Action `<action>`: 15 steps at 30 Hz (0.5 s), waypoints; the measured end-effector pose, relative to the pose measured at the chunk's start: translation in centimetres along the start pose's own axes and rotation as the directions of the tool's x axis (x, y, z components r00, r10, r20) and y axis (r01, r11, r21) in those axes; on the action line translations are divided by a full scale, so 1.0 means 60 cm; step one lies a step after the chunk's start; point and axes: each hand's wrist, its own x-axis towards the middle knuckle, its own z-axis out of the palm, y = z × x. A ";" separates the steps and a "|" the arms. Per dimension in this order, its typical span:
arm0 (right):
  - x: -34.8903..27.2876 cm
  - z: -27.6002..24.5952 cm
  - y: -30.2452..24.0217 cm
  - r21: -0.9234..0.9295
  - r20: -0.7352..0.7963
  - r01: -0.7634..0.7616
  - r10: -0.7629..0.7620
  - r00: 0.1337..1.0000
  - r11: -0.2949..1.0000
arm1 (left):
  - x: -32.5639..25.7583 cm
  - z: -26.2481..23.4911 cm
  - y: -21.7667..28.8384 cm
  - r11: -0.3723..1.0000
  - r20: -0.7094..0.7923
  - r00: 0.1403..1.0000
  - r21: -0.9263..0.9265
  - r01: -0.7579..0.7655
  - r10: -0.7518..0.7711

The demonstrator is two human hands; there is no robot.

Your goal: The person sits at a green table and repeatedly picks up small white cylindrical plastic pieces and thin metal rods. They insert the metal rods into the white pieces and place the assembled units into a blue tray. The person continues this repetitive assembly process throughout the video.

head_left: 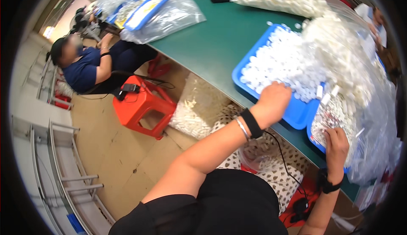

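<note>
My left hand (pixel 274 99) reaches into a blue tray (pixel 296 114) heaped with several small white caps (pixel 282 63); its fingers are buried in the pile, so what they hold is hidden. My right hand (pixel 337 144) rests at the near edge of a second blue tray (pixel 316 139) filled with small white-and-red parts (pixel 330 116), fingers curled on them. A large clear plastic bag of white pieces (pixel 352 61) leans over both trays.
The trays sit on a green table (pixel 220 40) with more clear bags (pixel 169 16) and a far blue tray (pixel 146 8). A red stool (pixel 142 103) and a bag of white parts (pixel 197 108) stand on the floor. Another person (pixel 89 63) sits at left.
</note>
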 end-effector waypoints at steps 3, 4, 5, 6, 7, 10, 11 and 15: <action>-0.001 -0.006 0.002 0.175 -0.050 -0.058 0.067 0.996 0.983 | 0.004 0.000 0.010 1.000 -0.015 1.000 0.009 0.022 -0.022; -0.002 -0.005 0.002 0.246 -0.088 -0.062 0.086 0.992 0.967 | 0.003 -0.001 0.010 1.000 -0.016 1.000 -0.001 0.018 -0.018; -0.014 0.002 0.016 0.334 -0.047 -0.173 0.200 0.979 0.926 | 0.004 -0.002 0.009 1.000 -0.014 1.000 -0.010 0.012 -0.013; -0.012 0.003 0.015 0.385 -0.059 -0.202 0.243 0.968 0.901 | 0.008 0.000 0.008 1.000 0.005 1.000 0.020 0.000 0.000; -0.010 0.003 0.014 0.434 -0.068 -0.231 0.287 0.955 0.871 | 0.012 0.002 0.006 0.999 0.026 1.000 0.049 -0.014 0.013; -0.003 -0.005 0.008 0.474 -0.074 -0.298 0.374 0.924 0.829 | 0.019 0.013 0.005 0.999 -0.001 0.999 0.033 -0.035 0.035; 0.001 -0.010 -0.004 0.472 -0.089 -0.312 0.397 0.913 0.824 | 0.017 0.016 0.004 0.999 -0.025 0.999 0.011 -0.040 0.040; -0.006 -0.028 -0.023 0.513 -0.041 -0.377 0.461 0.887 0.771 | 0.006 0.019 0.026 0.895 -0.191 0.981 -0.432 -0.110 0.028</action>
